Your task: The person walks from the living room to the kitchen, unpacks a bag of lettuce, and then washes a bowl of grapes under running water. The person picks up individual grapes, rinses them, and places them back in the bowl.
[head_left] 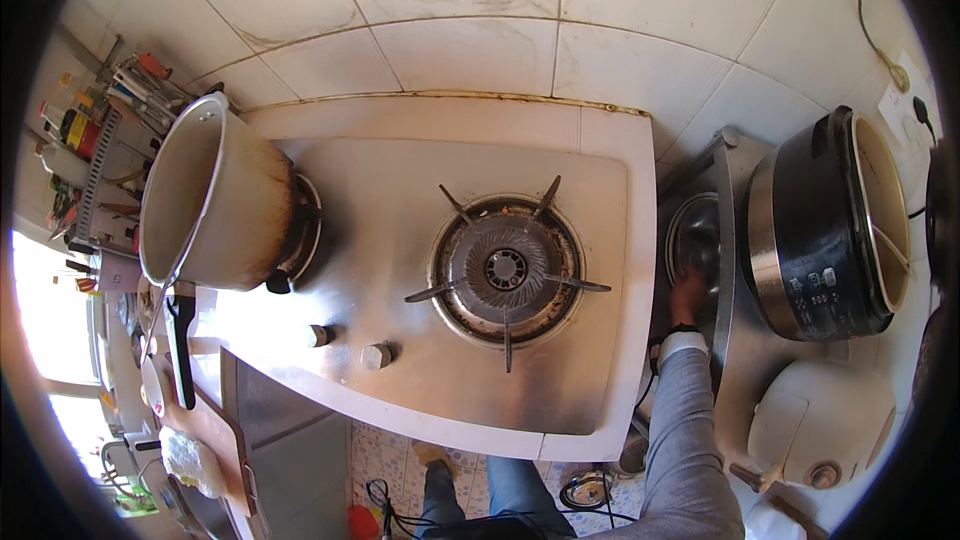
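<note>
1. Hand, right (689, 292): reaching down past the right edge of the stove counter (610, 270) into the gap beside the metal shelf (727, 240); grey sleeve (680, 410) running up from the lower edge. Fingers lying on or just over the round metal lid (695, 235) below; grip unclear, cannot tell whether closed on it or merely touching.
2. Hand, left: not showing anywhere in view.
3. Lid: sitting low in the shadowed gap, between counter and shelf, partly hidden by the shelf edge.
4. Burner (507, 268): standing bare at the middle of the steel stove top, nothing resting on its prongs.
5. Pot (215, 205), large, aluminium: occupying the left burner, well apart from the hand.
6. Cooker (830, 230), black, open: standing on the shelf at right; white cooker (815, 425) sitting nearer.
7. Step, judging by pose: reaching and taking hold. Next move likely calling for a firm pinch on the lid and a lift clear of shelf and counter edges.
</note>
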Motion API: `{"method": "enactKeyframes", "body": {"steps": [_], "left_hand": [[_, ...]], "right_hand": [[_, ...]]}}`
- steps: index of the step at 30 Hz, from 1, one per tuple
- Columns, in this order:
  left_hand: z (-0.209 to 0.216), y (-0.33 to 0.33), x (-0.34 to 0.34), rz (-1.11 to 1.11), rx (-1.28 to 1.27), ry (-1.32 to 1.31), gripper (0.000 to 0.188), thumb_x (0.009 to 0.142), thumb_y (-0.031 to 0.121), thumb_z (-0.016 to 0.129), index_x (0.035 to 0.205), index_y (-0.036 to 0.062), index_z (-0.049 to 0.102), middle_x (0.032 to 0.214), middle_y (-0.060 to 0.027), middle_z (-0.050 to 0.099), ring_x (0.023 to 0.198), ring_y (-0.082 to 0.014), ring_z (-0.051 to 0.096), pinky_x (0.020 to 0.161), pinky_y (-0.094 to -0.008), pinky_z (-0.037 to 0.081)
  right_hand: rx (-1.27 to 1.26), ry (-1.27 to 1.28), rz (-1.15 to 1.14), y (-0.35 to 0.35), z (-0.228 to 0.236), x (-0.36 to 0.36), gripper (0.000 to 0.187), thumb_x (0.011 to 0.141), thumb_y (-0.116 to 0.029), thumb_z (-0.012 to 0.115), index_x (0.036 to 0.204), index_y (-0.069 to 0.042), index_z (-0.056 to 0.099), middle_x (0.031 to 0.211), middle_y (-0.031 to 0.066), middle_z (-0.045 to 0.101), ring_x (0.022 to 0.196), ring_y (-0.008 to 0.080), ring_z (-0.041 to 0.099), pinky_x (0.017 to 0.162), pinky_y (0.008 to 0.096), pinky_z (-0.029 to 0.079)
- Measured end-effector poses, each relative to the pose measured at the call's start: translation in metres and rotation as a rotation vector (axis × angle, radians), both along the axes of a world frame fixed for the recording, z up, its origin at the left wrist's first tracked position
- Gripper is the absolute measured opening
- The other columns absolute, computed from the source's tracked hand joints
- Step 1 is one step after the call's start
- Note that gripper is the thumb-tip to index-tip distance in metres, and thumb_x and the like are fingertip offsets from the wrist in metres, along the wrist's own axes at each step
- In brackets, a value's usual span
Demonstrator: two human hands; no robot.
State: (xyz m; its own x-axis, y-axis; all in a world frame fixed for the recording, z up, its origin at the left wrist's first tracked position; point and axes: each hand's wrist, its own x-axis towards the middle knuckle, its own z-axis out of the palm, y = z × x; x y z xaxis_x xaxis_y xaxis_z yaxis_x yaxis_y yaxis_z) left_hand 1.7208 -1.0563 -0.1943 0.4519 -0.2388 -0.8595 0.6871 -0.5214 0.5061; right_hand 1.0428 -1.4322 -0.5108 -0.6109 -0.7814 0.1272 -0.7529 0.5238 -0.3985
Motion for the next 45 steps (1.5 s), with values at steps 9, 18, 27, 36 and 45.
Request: {"method": "enactKeyframes", "body": {"steps": [9,18,27,36,45], "left_hand": [[0.021,0.059,-0.003,0.088,0.014,0.132,0.031,0.093,0.033,0.046,0.114,0.0107,0.053,0.113,-0.0074,0.057,0.102,-0.0227,0.055,0.086,-0.0370,0.043],[0.029,0.194,0.016,0.257,-0.093,0.345,0.030,0.093,0.034,0.046,0.111,0.0116,0.054,0.111,-0.0067,0.058,0.100,-0.0223,0.055,0.084,-0.0368,0.044],[-0.009,0.326,0.059,0.153,-0.179,0.404,0.028,0.093,0.034,0.047,0.108,0.0110,0.054,0.106,-0.0046,0.059,0.095,-0.0213,0.057,0.083,-0.0361,0.044],[-0.056,0.369,0.082,0.241,0.017,0.255,0.028,0.090,0.036,0.051,0.106,0.0136,0.055,0.098,-0.0005,0.061,0.086,-0.0165,0.057,0.076,-0.0306,0.045],[-0.089,0.451,0.089,0.390,-0.050,0.129,0.034,0.092,0.034,0.049,0.123,0.0185,0.050,0.110,0.0001,0.060,0.093,-0.0149,0.060,0.073,-0.0309,0.045]], "right_hand": [[-0.145,0.108,-0.031,0.010,0.069,0.044,0.016,0.084,-0.020,0.060,0.088,-0.004,0.058,0.085,0.0177,0.062,0.082,0.0364,0.059,0.073,0.0448,0.044],[-0.374,-0.343,0.073,0.037,0.148,0.099,0.025,0.088,-0.023,0.058,0.092,0.001,0.056,0.084,0.0185,0.061,0.076,0.0319,0.058,0.070,0.0354,0.045],[-0.359,-0.347,0.304,0.107,0.207,0.077,0.038,0.090,-0.031,0.056,0.105,0.004,0.055,0.101,0.0139,0.061,0.090,0.0223,0.055,0.082,0.0363,0.044],[-0.469,-0.387,0.450,0.198,0.341,0.162,0.042,0.090,-0.031,0.058,0.111,0.004,0.056,0.106,0.0162,0.061,0.095,0.0257,0.057,0.088,0.0359,0.044],[-0.107,-0.167,1.067,0.313,0.461,0.426,0.039,0.086,-0.034,0.062,0.097,0.004,0.063,0.092,0.0266,0.062,0.084,0.0397,0.058,0.075,0.0431,0.046]]}}
